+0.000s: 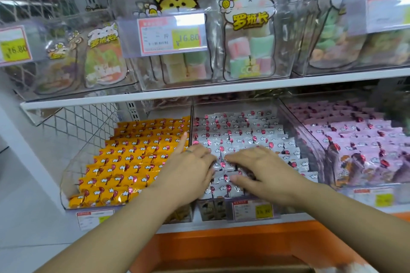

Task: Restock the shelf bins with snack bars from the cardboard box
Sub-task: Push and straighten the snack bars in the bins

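Observation:
Three clear shelf bins stand side by side on the lower shelf. The middle bin (286, 126) is filled with rows of white-wrapped snack bars (241, 133). Both hands rest palm down on the front rows of those white bars. My left hand (188, 168) lies at the bin's left side with its index finger stretched out toward the divider. My right hand (264, 168) lies flat beside it, fingers spread over the bars. Neither hand grips a bar. A brown cardboard box edge (233, 267) shows at the bottom of the view.
The left bin holds orange-wrapped bars (128, 157), the right bin pink-wrapped bars (355, 139). Above, a white shelf (155, 95) carries clear bins of bagged sweets with price tags (172, 33). An orange ledge (244, 239) runs below the bins. Wire mesh (75, 122) stands at the left.

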The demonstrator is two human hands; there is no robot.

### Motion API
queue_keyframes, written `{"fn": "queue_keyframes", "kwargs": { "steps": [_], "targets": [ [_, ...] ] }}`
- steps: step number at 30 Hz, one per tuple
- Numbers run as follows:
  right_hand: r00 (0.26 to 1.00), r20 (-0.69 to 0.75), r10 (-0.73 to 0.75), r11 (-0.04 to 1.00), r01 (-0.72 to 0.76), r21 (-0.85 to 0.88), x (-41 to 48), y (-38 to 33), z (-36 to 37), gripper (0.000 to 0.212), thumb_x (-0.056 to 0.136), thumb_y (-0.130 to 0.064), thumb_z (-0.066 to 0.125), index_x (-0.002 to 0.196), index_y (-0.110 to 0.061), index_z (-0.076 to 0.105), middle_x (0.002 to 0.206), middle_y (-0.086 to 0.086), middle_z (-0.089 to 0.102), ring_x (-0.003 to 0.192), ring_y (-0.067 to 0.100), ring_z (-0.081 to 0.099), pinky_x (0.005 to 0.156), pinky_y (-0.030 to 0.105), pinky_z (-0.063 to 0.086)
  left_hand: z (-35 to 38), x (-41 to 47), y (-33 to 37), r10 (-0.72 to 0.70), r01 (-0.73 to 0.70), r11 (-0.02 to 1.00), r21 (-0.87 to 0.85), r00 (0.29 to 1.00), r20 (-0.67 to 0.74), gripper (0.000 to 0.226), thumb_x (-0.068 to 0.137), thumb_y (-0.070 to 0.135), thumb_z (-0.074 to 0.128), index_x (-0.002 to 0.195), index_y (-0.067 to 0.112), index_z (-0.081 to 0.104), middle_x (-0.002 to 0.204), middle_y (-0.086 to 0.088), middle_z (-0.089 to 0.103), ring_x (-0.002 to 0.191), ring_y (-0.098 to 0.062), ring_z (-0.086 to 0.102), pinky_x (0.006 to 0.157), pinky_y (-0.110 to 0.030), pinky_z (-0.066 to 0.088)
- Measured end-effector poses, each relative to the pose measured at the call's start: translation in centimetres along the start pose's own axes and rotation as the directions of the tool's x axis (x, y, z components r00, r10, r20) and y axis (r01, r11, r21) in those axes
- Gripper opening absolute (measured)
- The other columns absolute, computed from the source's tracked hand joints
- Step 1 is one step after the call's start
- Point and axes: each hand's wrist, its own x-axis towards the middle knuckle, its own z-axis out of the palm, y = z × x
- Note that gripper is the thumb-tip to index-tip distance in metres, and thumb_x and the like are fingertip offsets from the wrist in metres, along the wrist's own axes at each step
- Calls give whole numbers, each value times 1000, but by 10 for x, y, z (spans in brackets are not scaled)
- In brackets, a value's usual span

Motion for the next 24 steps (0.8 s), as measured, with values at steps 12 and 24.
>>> {"fn": "queue_keyframes", "kwargs": {
  "steps": [12,24],
  "targets": [
    [961,7,276,935,-267,-234,19,30,13,86,74,-77,0,146,-36,23,154,-10,22,142,25,17,111,63,6,37,45,49,-230,229,926,-301,973,35,49,101,41,20,145,23,31,148,-2,36,137,-29,27,117,-51,7],
    [971,-197,137,975,-167,-149,-6,26,19,79,82,-66,1,137,-31,46,136,-11,51,117,15,41,103,36,26,39,28,57,-180,81,925,-372,953,-242,56,95,40,15,121,15,58,118,-1,57,110,-19,50,97,-38,43]
  ]
}}
